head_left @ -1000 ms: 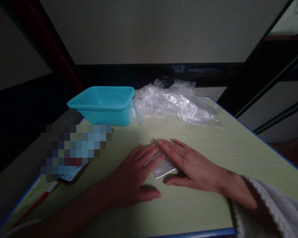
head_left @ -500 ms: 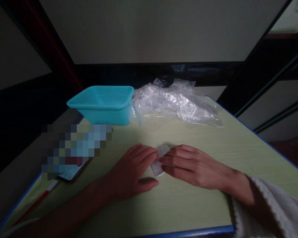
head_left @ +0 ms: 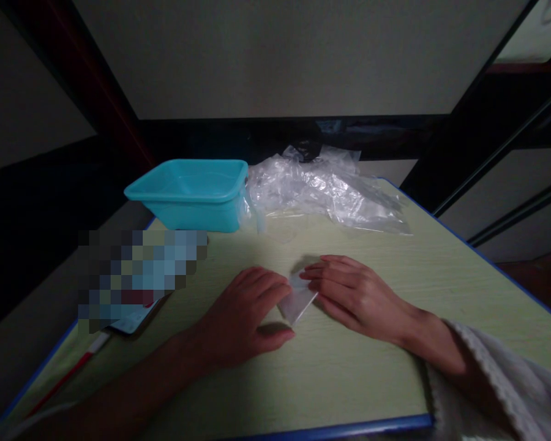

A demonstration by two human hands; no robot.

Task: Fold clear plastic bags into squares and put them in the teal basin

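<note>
Palms that lay flat over the small folded plastic piece (head_left: 298, 301) a second ago have come up off it. The left hand (head_left: 250, 312) now has its fingers curled, with the tips pressing the piece's left edge down on the table (head_left: 358, 380) and the thumb stretched out beneath. It clasps nothing. The right hand (head_left: 356, 294) has drawn back and bunched its fingers at the piece's far right corner. In this dim light I cannot tell whether the plastic is nipped between those fingers or only pinned under them.

The piece lies flat on the table between the two sets of fingertips. It looks narrower and more slanted than before, a small pale wedge. I judge that another fold has gone in and is being creased.

Beyond the hands and well apart from them sits a teal tub (head_left: 188, 193). A heap of crumpled clear plastic (head_left: 324, 190) lies against the tub's right side. Out past the left wrist, a red-and-white stick (head_left: 71, 372) lies by the table's edge.
</note>
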